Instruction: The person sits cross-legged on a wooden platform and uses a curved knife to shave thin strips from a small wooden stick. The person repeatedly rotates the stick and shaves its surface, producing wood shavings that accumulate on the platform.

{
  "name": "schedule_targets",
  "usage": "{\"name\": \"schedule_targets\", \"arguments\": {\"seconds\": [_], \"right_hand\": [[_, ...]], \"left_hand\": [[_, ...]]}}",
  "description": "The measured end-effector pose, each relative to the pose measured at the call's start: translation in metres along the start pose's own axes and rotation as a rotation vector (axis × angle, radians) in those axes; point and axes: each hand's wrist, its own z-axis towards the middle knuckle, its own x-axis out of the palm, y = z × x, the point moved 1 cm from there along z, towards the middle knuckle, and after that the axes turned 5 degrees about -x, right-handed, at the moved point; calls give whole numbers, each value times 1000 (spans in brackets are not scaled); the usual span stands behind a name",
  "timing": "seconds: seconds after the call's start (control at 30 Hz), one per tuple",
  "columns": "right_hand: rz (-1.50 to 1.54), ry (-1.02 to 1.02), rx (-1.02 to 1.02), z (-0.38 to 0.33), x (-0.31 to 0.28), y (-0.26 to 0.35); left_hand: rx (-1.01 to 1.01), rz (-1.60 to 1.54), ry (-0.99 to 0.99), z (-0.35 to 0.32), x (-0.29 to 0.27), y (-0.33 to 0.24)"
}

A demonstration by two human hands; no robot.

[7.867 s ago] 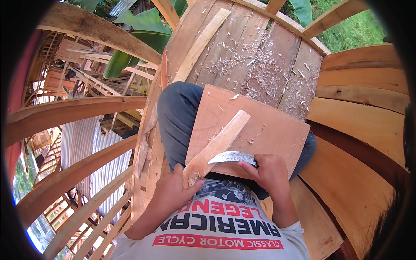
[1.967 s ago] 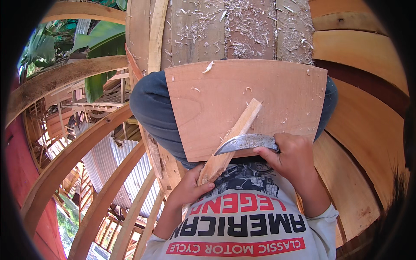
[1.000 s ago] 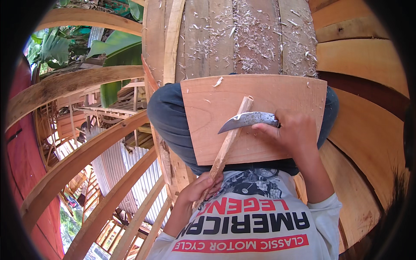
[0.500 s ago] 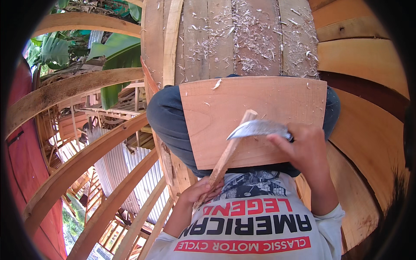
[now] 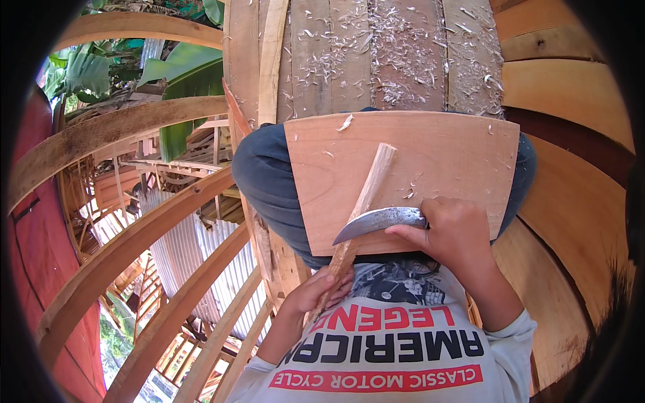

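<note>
1. The setting is a raised timber frame of curved wooden ribs point(image 5: 134, 242), with corrugated metal roofing and green banana leaves visible below and a planked floor point(image 5: 396, 60) strewn with pale wood shavings ahead.
2. A long, thin, pale wooden stick point(image 5: 359, 218) lies slanted across a flat, reddish-brown wooden board point(image 5: 443, 151), which rests on the person's lap over dark blue trousers.
3. The left hand point(image 5: 319, 292) has its fingers clenched around the stick's lower end, close to the printed grey shirt, steadying it against the board.
4. The right hand point(image 5: 453, 232) grips the handle of a curved, grey metal knife point(image 5: 376, 221); its fingers are wrapped tight on the handle, and the blade crosses the stick about midway along its length, touching it.
5. Judging by the blade's position and the loose shavings on the board, the step in hand is whittling the stick, with a cut being set or under way.
6. The next move likely calls for a firm left-hand hold, a shallow blade angle, and a stroke directed away from the left fingers.
</note>
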Motion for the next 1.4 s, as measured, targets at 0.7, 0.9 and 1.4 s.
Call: {"name": "schedule_targets", "arguments": {"seconds": [0.7, 0.9, 1.4], "right_hand": [[85, 4, 71, -1, 3, 4], [-37, -27, 46, 10, -7, -5], [224, -234, 332, 18, -50, -47]], "left_hand": [[56, 80, -99, 4, 3, 3], [28, 76, -31, 4, 3, -4], [210, 192, 2, 4, 4, 2]]}}
